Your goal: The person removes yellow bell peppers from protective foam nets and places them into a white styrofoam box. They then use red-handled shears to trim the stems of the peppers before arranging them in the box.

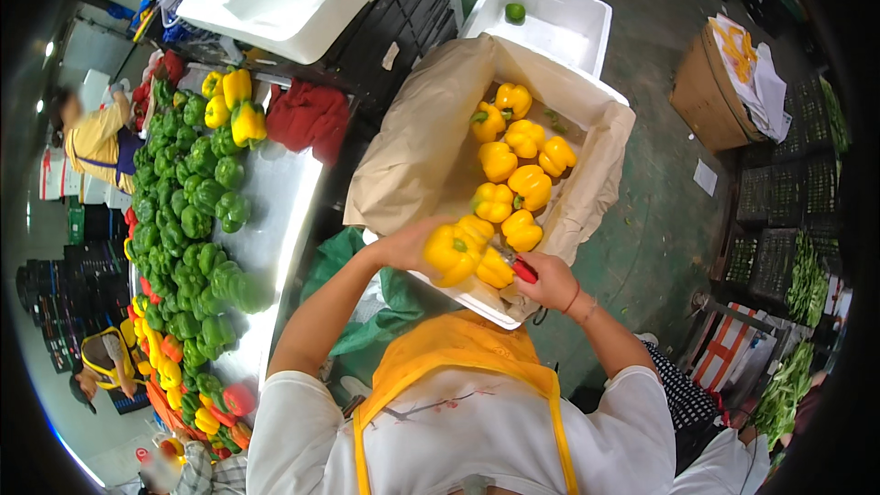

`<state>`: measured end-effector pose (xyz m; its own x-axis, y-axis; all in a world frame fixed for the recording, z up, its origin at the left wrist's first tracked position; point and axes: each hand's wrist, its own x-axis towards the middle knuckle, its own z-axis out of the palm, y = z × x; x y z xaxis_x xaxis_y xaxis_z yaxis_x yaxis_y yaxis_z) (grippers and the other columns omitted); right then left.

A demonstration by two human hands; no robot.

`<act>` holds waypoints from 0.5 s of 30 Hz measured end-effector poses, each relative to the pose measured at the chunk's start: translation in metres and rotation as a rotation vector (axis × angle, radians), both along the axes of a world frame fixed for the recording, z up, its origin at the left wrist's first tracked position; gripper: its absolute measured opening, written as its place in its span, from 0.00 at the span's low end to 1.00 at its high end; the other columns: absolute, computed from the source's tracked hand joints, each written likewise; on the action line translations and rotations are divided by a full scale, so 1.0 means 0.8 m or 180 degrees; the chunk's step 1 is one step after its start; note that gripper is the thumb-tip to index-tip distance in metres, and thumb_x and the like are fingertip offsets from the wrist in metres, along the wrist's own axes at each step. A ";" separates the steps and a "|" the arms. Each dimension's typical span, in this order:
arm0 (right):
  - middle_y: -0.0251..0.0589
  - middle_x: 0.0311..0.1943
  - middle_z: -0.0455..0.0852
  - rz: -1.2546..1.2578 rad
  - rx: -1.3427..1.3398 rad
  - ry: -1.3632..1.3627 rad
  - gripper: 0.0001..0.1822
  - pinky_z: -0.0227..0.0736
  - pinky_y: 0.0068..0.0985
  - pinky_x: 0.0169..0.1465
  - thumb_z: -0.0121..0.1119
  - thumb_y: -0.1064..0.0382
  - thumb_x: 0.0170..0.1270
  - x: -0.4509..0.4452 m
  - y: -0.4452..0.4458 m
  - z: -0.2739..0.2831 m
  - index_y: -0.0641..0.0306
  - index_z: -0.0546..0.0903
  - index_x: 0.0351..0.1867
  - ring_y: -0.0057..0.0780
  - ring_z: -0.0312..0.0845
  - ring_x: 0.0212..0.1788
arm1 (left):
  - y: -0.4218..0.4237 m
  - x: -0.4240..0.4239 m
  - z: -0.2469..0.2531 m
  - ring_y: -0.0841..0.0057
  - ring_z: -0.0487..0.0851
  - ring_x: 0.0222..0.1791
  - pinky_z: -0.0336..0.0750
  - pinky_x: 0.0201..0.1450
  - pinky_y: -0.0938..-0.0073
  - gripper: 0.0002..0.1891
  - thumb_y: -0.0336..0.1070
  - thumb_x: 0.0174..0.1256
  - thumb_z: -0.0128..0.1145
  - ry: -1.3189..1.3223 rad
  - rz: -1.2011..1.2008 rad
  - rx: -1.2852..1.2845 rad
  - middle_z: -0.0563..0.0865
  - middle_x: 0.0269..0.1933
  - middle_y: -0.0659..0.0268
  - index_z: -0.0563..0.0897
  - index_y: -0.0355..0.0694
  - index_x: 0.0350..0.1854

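Observation:
My left hand (405, 245) is closed around a yellow bell pepper (450, 256), raised over the near end of a white foam box (474, 304). In my right hand (554, 282) is a small cutting tool with red handles (525, 269); its metal end lies close to the held pepper, and whether it touches the stem cannot be told. Brown paper (421, 151) lines the box and folds over its walls. Several yellow bell peppers (529, 187) lie inside, with loose green stem pieces (555, 121) at the far side.
A metal table (275, 199) on the left bears green bell peppers (196, 220), yellow ones (237, 89) and a dark red cloth (308, 117). Another foam box (598, 27) holds one green pepper (514, 12). A cardboard box (701, 93) stands right. Co-workers (103, 141) are beyond the table.

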<state>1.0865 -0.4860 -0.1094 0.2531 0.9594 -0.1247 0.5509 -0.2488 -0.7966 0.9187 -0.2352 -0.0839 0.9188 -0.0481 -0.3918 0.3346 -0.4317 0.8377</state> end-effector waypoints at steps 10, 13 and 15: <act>0.32 0.21 0.74 -0.1124 -0.0937 0.2637 0.12 0.65 0.17 0.22 0.56 0.60 0.55 -0.031 0.011 -0.021 0.63 0.73 0.37 0.18 0.69 0.20 | 0.003 -0.208 -0.003 0.64 0.74 0.52 0.75 0.45 0.62 0.36 0.52 0.46 0.63 -0.1421 0.3689 -0.4774 0.72 0.55 0.60 0.65 0.45 0.58; 0.32 0.21 0.74 -0.1183 -0.1175 0.3252 0.10 0.66 0.18 0.20 0.55 0.59 0.58 -0.051 0.028 -0.033 0.60 0.72 0.36 0.19 0.70 0.18 | 0.016 -0.319 0.037 0.52 0.63 0.59 0.76 0.42 0.69 0.36 0.51 0.45 0.61 -0.2919 0.4140 -0.5052 0.66 0.59 0.59 0.64 0.48 0.59; 0.32 0.17 0.73 -0.1126 -0.1307 0.3506 0.08 0.66 0.20 0.18 0.54 0.58 0.58 -0.039 0.018 -0.088 0.60 0.74 0.33 0.21 0.69 0.15 | 0.017 -0.428 0.039 0.49 0.62 0.59 0.77 0.40 0.69 0.34 0.51 0.48 0.58 -0.3718 0.4757 -0.5248 0.63 0.61 0.58 0.64 0.48 0.60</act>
